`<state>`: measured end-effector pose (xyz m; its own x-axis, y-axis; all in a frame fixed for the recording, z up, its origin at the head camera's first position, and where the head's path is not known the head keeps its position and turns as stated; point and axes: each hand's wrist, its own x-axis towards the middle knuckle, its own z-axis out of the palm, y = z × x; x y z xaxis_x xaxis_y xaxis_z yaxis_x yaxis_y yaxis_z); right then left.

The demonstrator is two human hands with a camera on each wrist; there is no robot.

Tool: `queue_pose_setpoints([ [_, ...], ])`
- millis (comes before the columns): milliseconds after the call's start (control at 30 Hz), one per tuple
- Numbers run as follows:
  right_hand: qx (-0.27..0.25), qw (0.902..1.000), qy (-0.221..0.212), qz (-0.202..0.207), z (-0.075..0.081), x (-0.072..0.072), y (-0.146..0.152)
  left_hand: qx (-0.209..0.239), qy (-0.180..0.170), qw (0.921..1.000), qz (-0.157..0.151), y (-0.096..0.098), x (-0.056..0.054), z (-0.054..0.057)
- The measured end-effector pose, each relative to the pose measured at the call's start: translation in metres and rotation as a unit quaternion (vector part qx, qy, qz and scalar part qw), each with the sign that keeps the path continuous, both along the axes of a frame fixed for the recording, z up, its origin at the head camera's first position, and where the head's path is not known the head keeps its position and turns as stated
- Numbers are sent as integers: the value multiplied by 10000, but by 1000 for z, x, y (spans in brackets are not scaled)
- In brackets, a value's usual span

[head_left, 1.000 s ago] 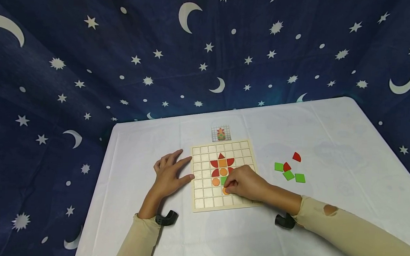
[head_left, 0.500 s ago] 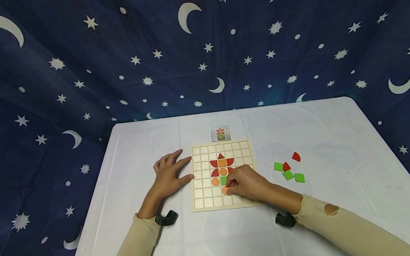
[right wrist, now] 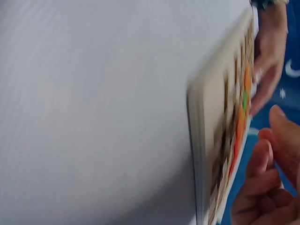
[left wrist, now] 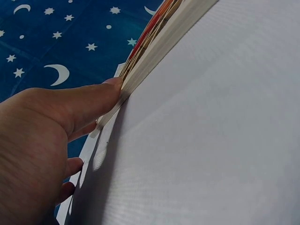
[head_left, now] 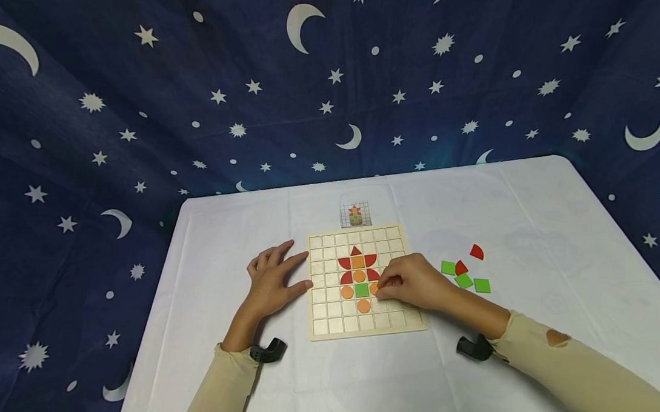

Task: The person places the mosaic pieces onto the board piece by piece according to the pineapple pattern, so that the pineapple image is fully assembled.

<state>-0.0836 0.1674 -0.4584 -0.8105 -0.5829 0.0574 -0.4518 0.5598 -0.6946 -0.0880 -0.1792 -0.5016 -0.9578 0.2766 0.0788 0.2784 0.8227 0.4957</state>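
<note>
A square wooden grid board (head_left: 326, 327) lies on the white table with a figure of flat red, orange and green pieces in its cells. My left hand (head_left: 269, 286) is spread at its left side, thumb and index fingertips at the edge. The left wrist view shows that thumb (left wrist: 101, 98) against the board's side. My right hand (head_left: 411, 281) hovers over the right of the figure, fingers loosely bent, fingertips partly covering an orange disc (head_left: 374, 287). No piece shows between those fingers (right wrist: 260, 159) in the right wrist view. A green square (head_left: 362, 290) and another orange disc (head_left: 363, 306) lie beside it.
Right of the board lie loose green squares (head_left: 482, 286) and red quarter-circles (head_left: 477, 252). Behind the board sits a small pattern card (head_left: 356, 215) with a similar figure. A dark blue cloth (head_left: 257, 106) with moons and stars hangs behind the table (head_left: 225, 226).
My right hand has lifted away from the lower orange disc and moved up and right. The lower disc and the green square now show fully. My left hand has stayed in place.
</note>
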Motion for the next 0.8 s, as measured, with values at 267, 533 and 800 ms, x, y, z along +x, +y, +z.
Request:
queue_pose_setpoints([
  [267, 97, 9997, -42, -211, 16, -24, 66, -50, 5, 10000, -9, 0, 0, 0],
  [533, 735, 9964, 233, -348, 6, -36, 121, -51, -31, 10000, -3, 0, 0, -1],
  [800, 888, 9949, 208, -431, -2, -35, 137, -73, -2, 10000, -18, 0, 0, 0],
])
